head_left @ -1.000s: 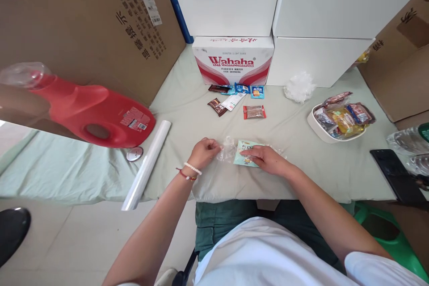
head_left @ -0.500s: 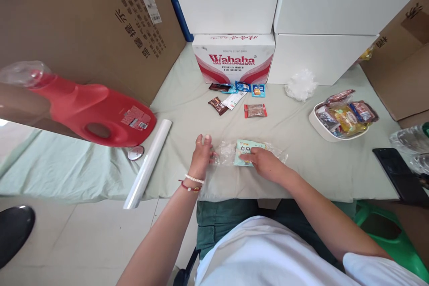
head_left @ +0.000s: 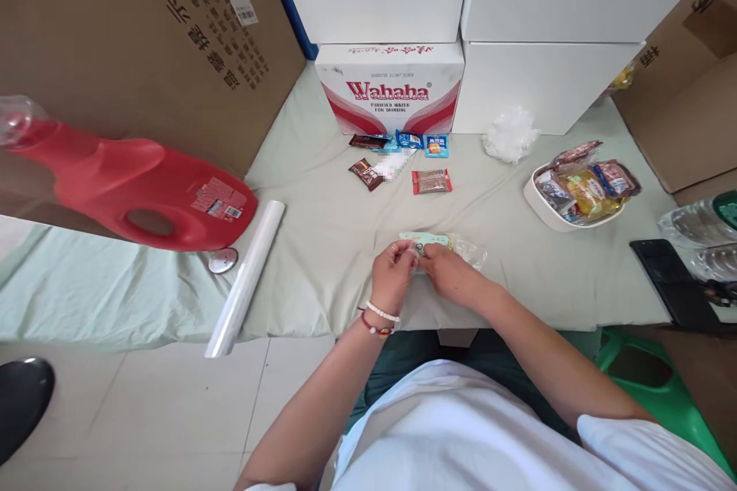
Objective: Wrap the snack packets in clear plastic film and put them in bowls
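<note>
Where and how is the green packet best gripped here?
The flat green packet is probably best pinched at its far edge, from the far side: that edge is clear of the left hand and right hand, which crowd its near side.

Over on the left, a red jug (head_left: 173,188) sits before a big brown cardboard box (head_left: 115,38), a small round disc (head_left: 223,261) just beside it. A Wahaha carton (head_left: 391,103) stands at the back; rightward, a black phone (head_left: 668,280) lies near clear bottles (head_left: 694,222).
</note>
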Action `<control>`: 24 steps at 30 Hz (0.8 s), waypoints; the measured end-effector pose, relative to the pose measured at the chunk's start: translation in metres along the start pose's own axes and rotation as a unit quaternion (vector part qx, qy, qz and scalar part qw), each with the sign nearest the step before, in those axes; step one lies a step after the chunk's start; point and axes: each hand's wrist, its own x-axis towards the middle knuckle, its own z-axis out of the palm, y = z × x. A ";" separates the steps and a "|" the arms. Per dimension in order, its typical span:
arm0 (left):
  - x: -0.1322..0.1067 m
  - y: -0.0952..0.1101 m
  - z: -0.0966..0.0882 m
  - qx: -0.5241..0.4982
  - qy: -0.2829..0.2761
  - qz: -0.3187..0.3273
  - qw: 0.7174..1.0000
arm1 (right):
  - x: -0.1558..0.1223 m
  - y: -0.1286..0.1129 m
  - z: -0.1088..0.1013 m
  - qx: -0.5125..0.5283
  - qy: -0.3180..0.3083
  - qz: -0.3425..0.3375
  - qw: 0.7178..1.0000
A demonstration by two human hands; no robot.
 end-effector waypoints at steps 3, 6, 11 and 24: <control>-0.003 -0.010 0.013 0.086 -0.003 0.077 0.993 | -0.023 0.001 0.000 0.010 0.029 -0.023 0.999; -0.012 -0.021 0.019 0.286 -0.012 0.203 0.936 | -0.052 0.010 0.005 0.091 0.036 -0.058 0.994; -0.032 -0.026 0.035 0.591 -0.009 0.242 0.769 | -0.067 0.040 0.021 0.064 0.291 0.228 0.927; -0.026 -0.019 0.042 0.667 -0.002 0.267 0.695 | -0.013 0.000 -0.017 0.088 0.236 0.177 0.952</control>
